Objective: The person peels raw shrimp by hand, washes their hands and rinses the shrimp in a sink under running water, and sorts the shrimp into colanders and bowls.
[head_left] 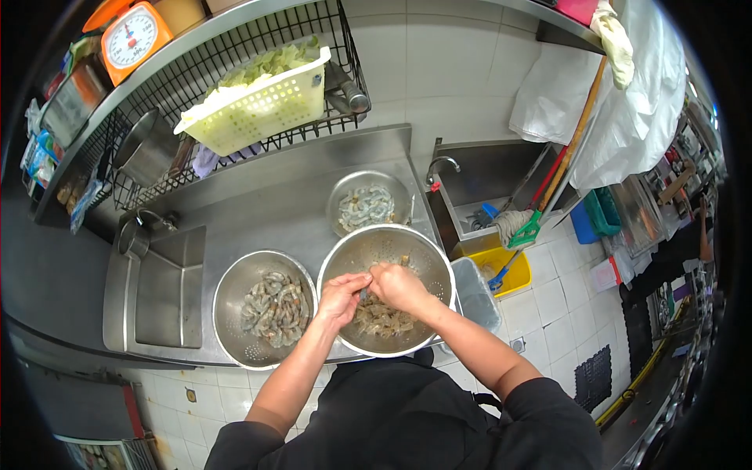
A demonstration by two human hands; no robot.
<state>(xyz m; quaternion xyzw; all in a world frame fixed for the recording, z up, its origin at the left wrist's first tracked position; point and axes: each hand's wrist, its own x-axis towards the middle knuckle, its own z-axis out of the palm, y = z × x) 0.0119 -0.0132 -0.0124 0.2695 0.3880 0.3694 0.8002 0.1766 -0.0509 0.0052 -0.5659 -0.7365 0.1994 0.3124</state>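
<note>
Both hands meet over a large steel colander [435, 270] that holds brownish shrimp shells [381, 319]. My left hand [343, 299] is pinched closed at its fingertips, touching or almost touching my right hand [394, 286], whose fingers are also closed. A small greyish bit shows between them, too small to make out. To the left, another steel colander [229, 301] contains whole grey shrimp [276, 309]. Behind the large colander, a smaller steel bowl [338, 192] holds pale peeled shrimp [366, 205].
A steel sink [168, 290] is at the left. Above the counter, a wire rack [301, 31] carries a pale basket [262, 125] of leafy greens. At the right are a second sink [478, 180], a clear plastic bin [476, 298], a yellow bucket [517, 276] and mop handles.
</note>
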